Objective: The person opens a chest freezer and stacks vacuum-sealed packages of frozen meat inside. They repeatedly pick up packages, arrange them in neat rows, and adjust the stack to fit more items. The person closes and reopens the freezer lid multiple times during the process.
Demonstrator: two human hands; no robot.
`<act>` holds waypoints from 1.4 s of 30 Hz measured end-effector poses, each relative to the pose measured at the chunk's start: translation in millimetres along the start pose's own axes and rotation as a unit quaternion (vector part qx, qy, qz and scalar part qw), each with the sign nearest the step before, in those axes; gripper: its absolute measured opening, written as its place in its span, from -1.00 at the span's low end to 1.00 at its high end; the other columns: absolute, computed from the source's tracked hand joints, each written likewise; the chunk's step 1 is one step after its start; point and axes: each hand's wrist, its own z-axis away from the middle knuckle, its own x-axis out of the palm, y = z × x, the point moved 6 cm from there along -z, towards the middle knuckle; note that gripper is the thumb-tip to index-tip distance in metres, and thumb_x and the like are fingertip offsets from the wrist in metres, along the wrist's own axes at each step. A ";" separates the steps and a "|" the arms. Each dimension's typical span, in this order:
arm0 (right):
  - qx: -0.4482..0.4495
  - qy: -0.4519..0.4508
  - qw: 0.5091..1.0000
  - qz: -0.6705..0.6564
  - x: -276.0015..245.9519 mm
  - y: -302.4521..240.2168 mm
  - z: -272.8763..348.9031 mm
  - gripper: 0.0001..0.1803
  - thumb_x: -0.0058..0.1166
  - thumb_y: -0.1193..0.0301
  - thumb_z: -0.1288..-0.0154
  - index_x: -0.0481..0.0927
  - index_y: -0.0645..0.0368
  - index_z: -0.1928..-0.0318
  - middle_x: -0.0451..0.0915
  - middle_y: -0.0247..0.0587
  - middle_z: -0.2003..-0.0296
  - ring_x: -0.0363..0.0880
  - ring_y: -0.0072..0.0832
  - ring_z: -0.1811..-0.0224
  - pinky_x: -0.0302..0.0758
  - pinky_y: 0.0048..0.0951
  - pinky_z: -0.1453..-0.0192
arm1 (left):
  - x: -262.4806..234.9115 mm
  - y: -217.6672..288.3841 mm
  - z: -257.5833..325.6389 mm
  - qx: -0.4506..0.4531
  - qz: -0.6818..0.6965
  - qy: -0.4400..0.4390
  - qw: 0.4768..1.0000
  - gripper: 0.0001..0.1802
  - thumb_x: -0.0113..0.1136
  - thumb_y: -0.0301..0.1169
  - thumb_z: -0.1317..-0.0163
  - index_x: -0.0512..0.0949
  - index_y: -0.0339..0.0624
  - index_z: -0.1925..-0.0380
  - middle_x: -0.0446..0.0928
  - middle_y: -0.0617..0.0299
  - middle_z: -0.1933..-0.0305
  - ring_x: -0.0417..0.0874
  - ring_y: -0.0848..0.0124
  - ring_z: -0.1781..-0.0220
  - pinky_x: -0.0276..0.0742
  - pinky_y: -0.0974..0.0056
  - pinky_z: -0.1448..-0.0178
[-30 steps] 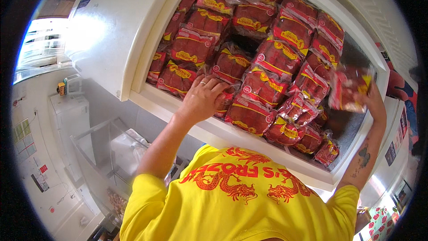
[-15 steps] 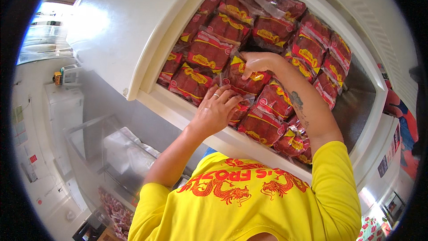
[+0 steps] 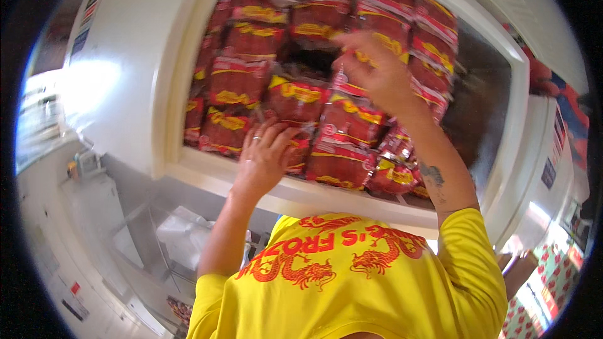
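Note:
Clear plastic packs of dark red food (image 3: 242, 41), with red and yellow print, fill an open white chest freezer (image 3: 270, 194) in rows. My left hand (image 3: 262, 157) lies with spread fingers on the packs by the near wall, a ring on one finger. Just beyond it sits a pack with a yellow print band (image 3: 295, 100). Over the packs right of centre hovers my right hand (image 3: 374, 69), slightly blurred, thumb and forefinger apart and nothing visible between them. A dark gap (image 3: 308, 59) among the packs lies left of it.
The white freezer lid (image 3: 125, 69) extends to the left. At the right, the bare inner wall (image 3: 483, 94) shows beside the packs. Lower left, a white plastic bag (image 3: 182, 232) lies by a clear-sided case. A flowered cloth (image 3: 559, 276) is at the lower right.
My right hand has lifted off the pack near the middle and moved right, exposing the dark gap. My left hand stays on the near packs. The whole view has turned.

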 end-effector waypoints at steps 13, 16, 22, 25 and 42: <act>0.382 -0.333 0.835 0.215 -137.1 333.8 316.4 -0.43 0.16 0.29 -0.16 0.47 0.02 -0.23 0.57 0.07 -0.09 0.54 -0.09 -0.16 0.45 -0.17 -0.21 | 1.6 11.1 -9.6 -0.039 -0.041 -0.072 0.996 -0.62 0.12 -0.45 -0.24 0.49 -0.11 -0.09 0.48 0.05 -0.14 0.39 0.02 -0.30 0.25 -0.03 -0.37; 0.505 -0.318 0.801 0.042 -127.9 243.8 255.2 -0.37 0.23 0.24 -0.11 0.47 -0.04 -0.25 0.58 0.03 -0.09 0.55 -0.14 -0.16 0.45 -0.17 -0.23 | -0.5 10.0 -5.0 -0.073 -0.034 -0.081 0.993 -0.62 0.13 -0.45 -0.22 0.49 -0.11 -0.07 0.48 0.06 -0.14 0.38 0.01 -0.31 0.25 -0.04 -0.37; 0.346 -0.457 0.819 0.039 -103.2 281.4 292.8 -0.44 0.20 0.24 -0.15 0.50 -0.06 -0.21 0.60 -0.07 -0.07 0.58 -0.21 -0.10 0.50 -0.20 -0.15 | 1.8 7.1 -6.2 -0.080 -0.024 -0.072 0.994 -0.61 0.15 -0.41 -0.21 0.50 -0.08 -0.07 0.48 0.07 -0.15 0.39 0.04 -0.31 0.26 -0.05 -0.36; 0.319 -0.447 0.814 0.188 -112.7 280.1 298.0 -0.42 0.23 0.31 -0.10 0.50 -0.02 -0.21 0.57 -0.09 -0.12 0.58 -0.22 -0.10 0.48 -0.22 -0.16 | -2.8 11.8 -6.0 -0.073 -0.023 -0.064 0.995 -0.61 0.16 -0.38 -0.21 0.50 -0.05 -0.08 0.48 0.09 -0.16 0.38 0.07 -0.32 0.26 -0.05 -0.37; 0.178 -0.183 0.955 -0.152 -67.6 49.9 17.4 -0.39 0.27 0.35 -0.16 0.45 0.26 -0.22 0.58 -0.18 -0.06 0.53 -0.41 -0.10 0.41 -0.35 -0.27 | -1.2 3.3 9.6 -0.009 -0.028 -0.004 1.000 -0.59 0.14 -0.28 -0.25 0.49 0.03 -0.13 0.48 0.20 -0.15 0.35 0.19 -0.36 0.18 0.03 -0.44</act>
